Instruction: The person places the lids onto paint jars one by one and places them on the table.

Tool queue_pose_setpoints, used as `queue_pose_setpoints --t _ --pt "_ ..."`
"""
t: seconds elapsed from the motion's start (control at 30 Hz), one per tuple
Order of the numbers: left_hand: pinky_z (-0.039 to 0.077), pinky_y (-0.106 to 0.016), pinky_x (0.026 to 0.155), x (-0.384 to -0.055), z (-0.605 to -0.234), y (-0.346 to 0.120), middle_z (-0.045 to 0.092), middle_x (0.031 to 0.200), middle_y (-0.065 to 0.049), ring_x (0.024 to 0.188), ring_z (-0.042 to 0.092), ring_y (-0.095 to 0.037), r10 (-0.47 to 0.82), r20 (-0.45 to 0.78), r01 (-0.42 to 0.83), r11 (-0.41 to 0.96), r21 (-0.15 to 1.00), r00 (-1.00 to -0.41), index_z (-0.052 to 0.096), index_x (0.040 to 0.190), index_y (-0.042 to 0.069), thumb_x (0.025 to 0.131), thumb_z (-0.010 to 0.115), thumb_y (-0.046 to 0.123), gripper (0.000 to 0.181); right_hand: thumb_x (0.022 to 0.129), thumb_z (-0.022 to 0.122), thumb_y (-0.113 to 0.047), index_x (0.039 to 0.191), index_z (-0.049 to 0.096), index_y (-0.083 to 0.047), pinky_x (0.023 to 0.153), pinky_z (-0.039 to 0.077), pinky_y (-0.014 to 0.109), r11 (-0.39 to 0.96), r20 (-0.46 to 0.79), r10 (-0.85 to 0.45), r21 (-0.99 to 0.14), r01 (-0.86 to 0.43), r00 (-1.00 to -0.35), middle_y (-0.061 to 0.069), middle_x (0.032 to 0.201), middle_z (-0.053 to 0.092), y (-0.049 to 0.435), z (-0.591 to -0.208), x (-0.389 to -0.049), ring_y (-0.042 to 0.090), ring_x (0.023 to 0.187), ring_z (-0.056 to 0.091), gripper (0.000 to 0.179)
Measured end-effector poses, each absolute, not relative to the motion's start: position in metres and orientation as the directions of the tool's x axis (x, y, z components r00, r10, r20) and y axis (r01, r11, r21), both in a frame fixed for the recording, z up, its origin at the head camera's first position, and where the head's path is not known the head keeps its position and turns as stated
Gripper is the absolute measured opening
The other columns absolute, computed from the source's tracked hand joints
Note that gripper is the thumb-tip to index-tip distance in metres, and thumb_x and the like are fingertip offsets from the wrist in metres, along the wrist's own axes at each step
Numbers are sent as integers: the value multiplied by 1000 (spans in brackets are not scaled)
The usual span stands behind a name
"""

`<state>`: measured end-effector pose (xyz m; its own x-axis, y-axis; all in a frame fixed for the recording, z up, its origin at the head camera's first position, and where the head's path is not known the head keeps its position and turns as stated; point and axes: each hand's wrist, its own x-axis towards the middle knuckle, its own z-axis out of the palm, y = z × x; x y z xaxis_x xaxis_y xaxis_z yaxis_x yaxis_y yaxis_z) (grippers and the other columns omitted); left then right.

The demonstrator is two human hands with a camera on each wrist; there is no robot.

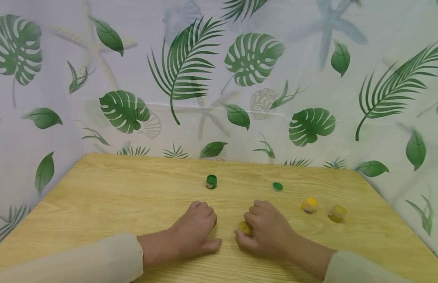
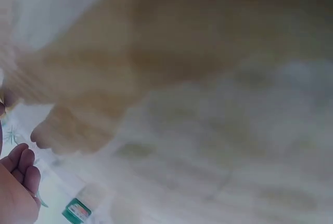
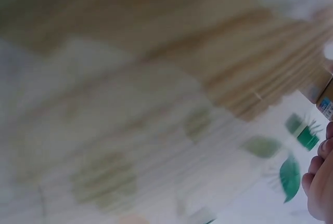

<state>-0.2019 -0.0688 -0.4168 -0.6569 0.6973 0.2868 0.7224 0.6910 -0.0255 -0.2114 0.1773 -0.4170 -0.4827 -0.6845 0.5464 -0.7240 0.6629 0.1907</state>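
Note:
My left hand (image 1: 194, 232) is curled low over the table, its thumb pointing right. A brown edge of a small paint jar shows at its fingers, mostly hidden by them. The jar's labelled brown side (image 3: 326, 102) appears at the edge of the right wrist view. My right hand (image 1: 268, 230) pinches a round yellow-brown lid (image 1: 244, 228) between thumb and curled fingers, a small gap away from the left hand. An uncovered green paint jar (image 1: 211, 182) stands beyond the left hand. Its green lid (image 1: 277, 186) lies beyond the right hand.
To the right of the right hand stand a bright yellow paint jar (image 1: 309, 205) and a dull yellow one (image 1: 337, 213). The wood-grain table (image 1: 134, 184) ends at a leaf-patterned cloth backdrop (image 1: 204, 78) at the back and sides.

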Motion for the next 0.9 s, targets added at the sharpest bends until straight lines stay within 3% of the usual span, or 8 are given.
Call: queue_pose_setpoints --t 0.27,0.63,0.9 --pt "39 -40 95 -222 -410 -72 60 91 -1 87 49 -19 639 301 667 745 -13 -708 65 94 7 87 62 45 38 78 65 -42 58 39 -24 61 29 26 744 534 -635 227 -628 -559 -12 58 31 211 -414 -226 10 60 26 38" --pt "39 -43 91 -258 -405 -79 57 84 -4 81 47 -23 560 336 587 809 -26 -757 62 84 5 86 64 45 40 83 59 -38 71 58 -16 73 38 39 898 429 -439 197 -392 -789 0 75 61 256 -403 -249 22 76 47 25" --pt "39 -45 93 -277 -401 -75 64 93 -9 89 52 -27 516 275 531 847 -20 -812 64 83 6 90 61 46 41 86 51 -34 69 51 -17 77 36 44 942 358 -335 157 -298 -871 3 82 63 275 -397 -265 27 83 48 24"
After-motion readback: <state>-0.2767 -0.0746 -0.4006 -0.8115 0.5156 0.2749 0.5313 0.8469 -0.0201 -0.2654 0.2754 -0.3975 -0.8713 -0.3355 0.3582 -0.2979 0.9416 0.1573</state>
